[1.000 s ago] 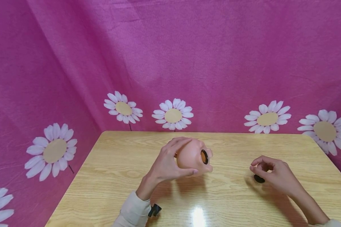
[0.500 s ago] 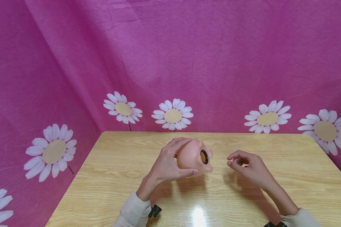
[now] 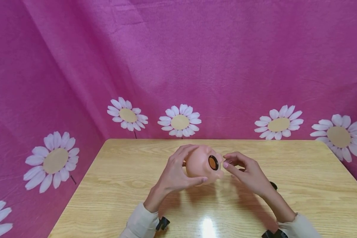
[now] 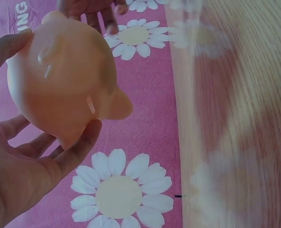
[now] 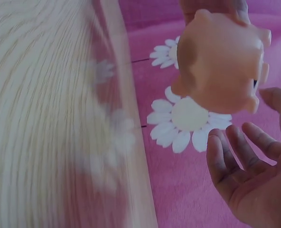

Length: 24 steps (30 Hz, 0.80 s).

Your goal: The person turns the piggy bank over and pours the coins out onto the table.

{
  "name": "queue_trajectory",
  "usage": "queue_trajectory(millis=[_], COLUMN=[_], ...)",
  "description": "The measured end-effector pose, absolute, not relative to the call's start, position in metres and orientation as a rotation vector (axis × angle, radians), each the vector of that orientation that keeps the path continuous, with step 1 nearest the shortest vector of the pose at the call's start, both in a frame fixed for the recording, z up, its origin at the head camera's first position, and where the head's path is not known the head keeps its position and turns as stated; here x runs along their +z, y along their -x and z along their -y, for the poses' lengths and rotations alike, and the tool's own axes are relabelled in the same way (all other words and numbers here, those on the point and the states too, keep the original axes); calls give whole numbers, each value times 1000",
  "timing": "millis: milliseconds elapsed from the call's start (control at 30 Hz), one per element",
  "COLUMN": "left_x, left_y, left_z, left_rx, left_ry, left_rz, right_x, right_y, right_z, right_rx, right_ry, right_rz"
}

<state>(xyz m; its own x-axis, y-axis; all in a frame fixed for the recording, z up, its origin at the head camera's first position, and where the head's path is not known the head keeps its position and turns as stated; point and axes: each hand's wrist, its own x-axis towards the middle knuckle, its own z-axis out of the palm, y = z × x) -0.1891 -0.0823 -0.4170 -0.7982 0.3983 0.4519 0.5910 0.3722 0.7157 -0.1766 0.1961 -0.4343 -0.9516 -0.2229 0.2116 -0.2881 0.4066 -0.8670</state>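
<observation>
Left hand (image 3: 172,175) has the pink pig (image 3: 197,163) wrapped: fingers over the far side, thumb along the near side. Right hand (image 3: 251,175) sits just beside the stubby feet (image 3: 219,175), thumb and fingertips drawn close; can't tell if anything is pinched there. Dark-rimmed round patch (image 3: 213,162) on the pig faces right, toward those fingertips. I read the step as right-hand work at that patch. To do it well: brace with the left so the pig can't roll, come in square to the rim, clear the feet first — they crowd the approach. Light touch; that smooth shell probably slips under a side push. Pig looks lifted off the table (image 3: 107,185). Black piece (image 3: 273,185) by the right wrist, partly hidden — don't sweep it with the forearm.
</observation>
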Motion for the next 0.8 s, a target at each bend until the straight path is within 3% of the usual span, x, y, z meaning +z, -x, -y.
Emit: queue_trajectory(millis=[400, 800], left_x=[-418, -419], left_y=[187, 186], left_z=[81, 78], left_rx=[-1466, -1621], left_ry=[795, 792], left_rz=[2421, 2422], right_x=[-431, -429], right_y=[179, 178], right_z=[-182, -174], right_rx=[1769, 1880], right_ry=[-667, -690], right_rz=[2491, 2374])
